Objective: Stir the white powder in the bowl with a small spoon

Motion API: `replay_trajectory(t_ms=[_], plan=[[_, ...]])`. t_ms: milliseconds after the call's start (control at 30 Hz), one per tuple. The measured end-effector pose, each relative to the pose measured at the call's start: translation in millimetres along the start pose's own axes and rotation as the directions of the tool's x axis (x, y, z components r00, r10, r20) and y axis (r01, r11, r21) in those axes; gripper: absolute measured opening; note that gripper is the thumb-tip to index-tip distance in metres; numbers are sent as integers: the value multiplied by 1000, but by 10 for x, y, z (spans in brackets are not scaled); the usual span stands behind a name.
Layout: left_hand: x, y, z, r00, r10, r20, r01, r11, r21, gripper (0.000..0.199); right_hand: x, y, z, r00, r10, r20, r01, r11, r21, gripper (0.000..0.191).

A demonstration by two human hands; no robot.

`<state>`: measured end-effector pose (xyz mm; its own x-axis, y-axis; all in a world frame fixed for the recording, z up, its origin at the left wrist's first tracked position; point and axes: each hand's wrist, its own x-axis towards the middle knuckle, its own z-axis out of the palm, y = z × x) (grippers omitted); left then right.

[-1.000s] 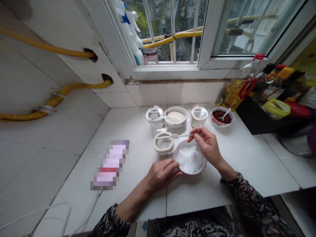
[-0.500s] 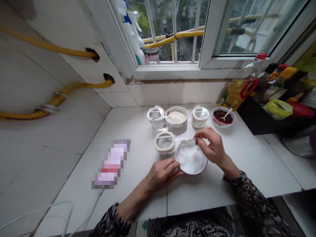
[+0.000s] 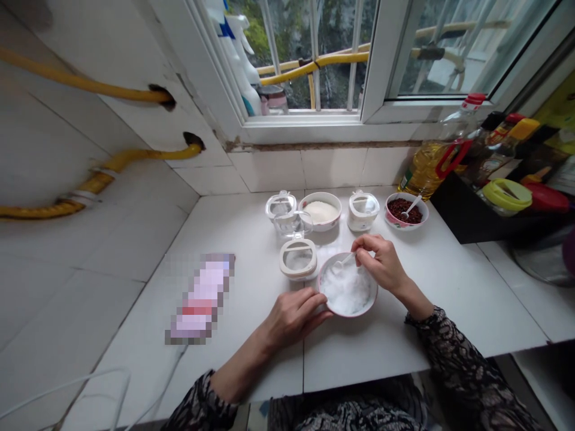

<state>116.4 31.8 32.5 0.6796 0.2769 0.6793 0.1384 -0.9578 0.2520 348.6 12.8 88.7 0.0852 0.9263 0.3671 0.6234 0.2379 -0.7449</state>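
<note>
A pink-rimmed bowl with white grains in it stands on the tiled counter. My left hand grips its left rim, thumb and fingers closed on the edge. Between the fingertips of my right hand is the handle of a small white spoon, its head low over the grains at the bowl's back left. Whether the spoon touches the grains I cannot tell. Just behind the bowl's left side sits a lidded clear jar with pale contents.
Farther back are a bowl of white grains, two lidded jars, and a bowl of dark red beans or grains with a spoon. An oil bottle and black condiment box stand right. A blurred-out phone-like object lies left.
The spoon has moved down from above the back rim into the bowl, close to the grains, with my right hand tilting it. My left hand keeps its hold on the bowl.
</note>
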Motion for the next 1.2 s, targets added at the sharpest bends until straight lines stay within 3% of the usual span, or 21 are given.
replay_trajectory(t_ms=[233,400,533,633,700,800,867,933,1067,1200], plan=[[-17,-7,0,1000,-12,13,12,1000,6,14,47,-3,-55,962,272,19,-262,905,336,12],[-10,-9,1,1000,-4,2,4,1000,3,14,66,0,-47,945,326,19,-294,823,486,10],[-1,-4,-3,1000,-7,5,7,1000,-6,14,13,-108,31,959,284,-12,-236,818,525,10],[-1,-4,-6,1000,-9,7,9,1000,-8,13,-60,-219,147,990,121,-72,-79,899,430,9],[-4,-5,-5,1000,-8,11,8,1000,-9,13,-97,-254,232,991,-91,-93,111,966,232,11],[-8,-7,0,1000,-7,4,7,1000,-1,13,-109,-240,317,907,-418,60,421,906,-53,21],[-8,-8,5,1000,-5,-4,5,1000,8,13,-96,-226,311,852,-506,136,521,845,-121,25],[-6,-7,6,1000,-5,-8,5,1000,11,13,-77,-235,244,858,-504,98,514,849,-127,26],[-6,-7,2,1000,-1,-1,1,1000,-4,13,-48,-243,18,918,-382,-103,377,924,-69,19],[-16,-9,-2,1000,-13,14,13,1000,-8,13,-27,-126,-104,969,-213,-127,197,972,-127,17]])
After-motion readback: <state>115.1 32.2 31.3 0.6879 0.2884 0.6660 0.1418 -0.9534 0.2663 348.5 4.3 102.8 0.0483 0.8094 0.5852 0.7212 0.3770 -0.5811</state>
